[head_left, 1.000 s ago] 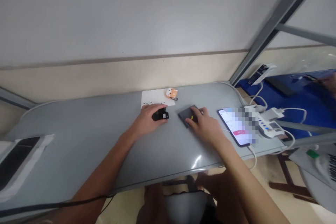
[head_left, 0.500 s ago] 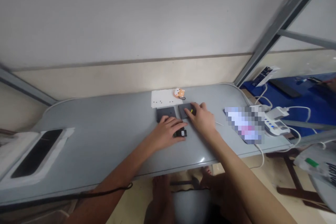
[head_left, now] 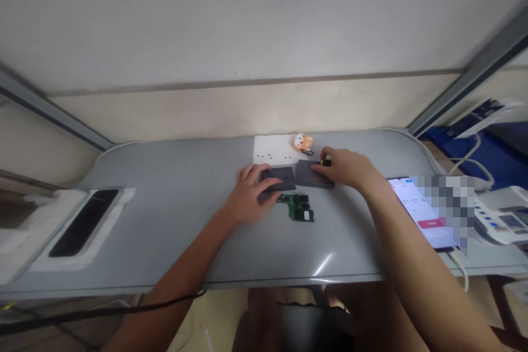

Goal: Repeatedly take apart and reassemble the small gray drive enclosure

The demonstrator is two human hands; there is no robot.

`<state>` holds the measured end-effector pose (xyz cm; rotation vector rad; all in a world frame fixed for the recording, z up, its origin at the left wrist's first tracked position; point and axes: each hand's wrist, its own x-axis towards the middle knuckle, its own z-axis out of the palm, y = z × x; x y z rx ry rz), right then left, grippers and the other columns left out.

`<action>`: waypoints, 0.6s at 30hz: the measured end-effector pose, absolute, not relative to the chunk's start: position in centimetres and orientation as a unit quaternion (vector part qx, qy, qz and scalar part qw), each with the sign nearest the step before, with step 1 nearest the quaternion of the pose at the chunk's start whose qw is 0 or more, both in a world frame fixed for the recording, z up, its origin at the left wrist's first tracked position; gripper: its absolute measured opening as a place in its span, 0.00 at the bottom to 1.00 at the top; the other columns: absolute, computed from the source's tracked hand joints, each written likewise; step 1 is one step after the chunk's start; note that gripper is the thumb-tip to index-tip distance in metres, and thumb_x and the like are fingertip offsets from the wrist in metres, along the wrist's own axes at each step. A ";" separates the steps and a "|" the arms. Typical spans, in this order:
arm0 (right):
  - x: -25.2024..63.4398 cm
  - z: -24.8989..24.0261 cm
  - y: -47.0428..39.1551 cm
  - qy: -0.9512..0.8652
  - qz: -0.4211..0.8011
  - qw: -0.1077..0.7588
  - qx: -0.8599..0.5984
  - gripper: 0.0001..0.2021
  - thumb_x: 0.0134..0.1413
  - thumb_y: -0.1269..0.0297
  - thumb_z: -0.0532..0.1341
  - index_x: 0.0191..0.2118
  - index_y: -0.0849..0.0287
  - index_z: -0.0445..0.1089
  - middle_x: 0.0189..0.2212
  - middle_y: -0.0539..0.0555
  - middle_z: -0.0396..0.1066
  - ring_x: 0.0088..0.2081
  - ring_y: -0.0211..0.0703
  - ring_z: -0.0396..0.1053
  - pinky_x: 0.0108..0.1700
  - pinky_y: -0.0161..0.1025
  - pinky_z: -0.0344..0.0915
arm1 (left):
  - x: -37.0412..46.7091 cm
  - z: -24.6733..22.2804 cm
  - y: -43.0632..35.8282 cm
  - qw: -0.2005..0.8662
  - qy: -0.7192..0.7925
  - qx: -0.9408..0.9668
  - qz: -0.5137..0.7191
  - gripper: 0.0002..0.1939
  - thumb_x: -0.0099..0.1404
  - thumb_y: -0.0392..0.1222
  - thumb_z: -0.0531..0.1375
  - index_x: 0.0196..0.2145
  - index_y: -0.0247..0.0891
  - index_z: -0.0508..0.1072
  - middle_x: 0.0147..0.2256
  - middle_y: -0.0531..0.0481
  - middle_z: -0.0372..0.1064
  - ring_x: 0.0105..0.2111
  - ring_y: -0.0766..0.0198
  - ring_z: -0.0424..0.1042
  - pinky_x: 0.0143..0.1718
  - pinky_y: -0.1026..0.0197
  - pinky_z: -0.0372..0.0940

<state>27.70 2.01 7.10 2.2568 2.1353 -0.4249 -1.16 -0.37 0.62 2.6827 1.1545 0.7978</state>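
"Since the green board lies flat, just right of our left hand, maybe we want it safe?"

"Maybe! Our left fingers spread on one dark case, perhaps to keep it still. We can't tell if they grip."

"And our right hand?"

"It pinches a black and yellow tool over the other dark case."

"What's past our hands?"

"Tiny dark bits on white paper, likely so we don't lose them, and a little toy."

Single head-worn view — forward and down over the hands.
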 end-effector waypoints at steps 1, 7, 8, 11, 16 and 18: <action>28.1 7.4 2.7 0.687 -0.149 0.009 0.712 0.19 0.62 0.42 0.61 0.44 0.51 0.76 0.38 0.56 0.80 0.37 0.54 0.75 0.35 0.43 0.57 | -0.9 0.6 -0.9 0.045 0.363 0.892 0.264 0.12 0.73 0.46 0.63 0.52 0.46 0.80 0.60 0.42 0.70 0.59 0.46 0.65 0.61 0.41 0.59; 30.0 5.6 4.5 0.784 -0.238 -0.102 0.564 0.12 0.64 0.54 0.62 0.46 0.53 0.78 0.41 0.56 0.80 0.39 0.50 0.75 0.43 0.42 0.67 | 1.3 0.3 -2.7 0.034 0.287 0.931 0.221 0.10 0.71 0.49 0.65 0.45 0.44 0.82 0.60 0.45 0.74 0.58 0.47 0.66 0.62 0.43 0.59; 30.2 5.1 4.4 0.790 -0.241 -0.122 0.550 0.12 0.65 0.54 0.62 0.45 0.54 0.79 0.42 0.57 0.78 0.41 0.50 0.75 0.45 0.42 0.68 | 1.6 0.3 -2.7 0.040 0.284 0.933 0.216 0.10 0.71 0.49 0.66 0.44 0.44 0.82 0.60 0.45 0.74 0.58 0.47 0.67 0.62 0.43 0.59; 30.6 4.0 4.2 0.788 -0.251 -0.170 0.535 0.12 0.64 0.55 0.64 0.46 0.54 0.80 0.47 0.59 0.74 0.42 0.50 0.75 0.48 0.44 0.70 | 2.0 0.3 -2.7 0.054 0.281 0.933 0.219 0.11 0.70 0.51 0.67 0.45 0.46 0.82 0.61 0.45 0.74 0.59 0.47 0.67 0.62 0.43 0.59; 30.4 3.7 4.2 0.780 -0.268 -0.192 0.532 0.12 0.63 0.56 0.65 0.48 0.53 0.80 0.48 0.58 0.74 0.44 0.50 0.76 0.50 0.45 0.70 | 1.3 0.5 -1.9 0.073 0.377 0.872 0.303 0.11 0.77 0.42 0.58 0.49 0.46 0.80 0.59 0.45 0.74 0.58 0.52 0.69 0.62 0.44 0.59; 30.3 3.9 4.2 0.766 -0.285 -0.187 0.545 0.11 0.63 0.55 0.66 0.46 0.54 0.80 0.46 0.57 0.77 0.42 0.50 0.76 0.48 0.45 0.69 | 0.4 0.3 -1.0 0.089 0.442 0.821 0.351 0.13 0.77 0.40 0.55 0.49 0.45 0.80 0.57 0.44 0.73 0.58 0.53 0.69 0.64 0.44 0.59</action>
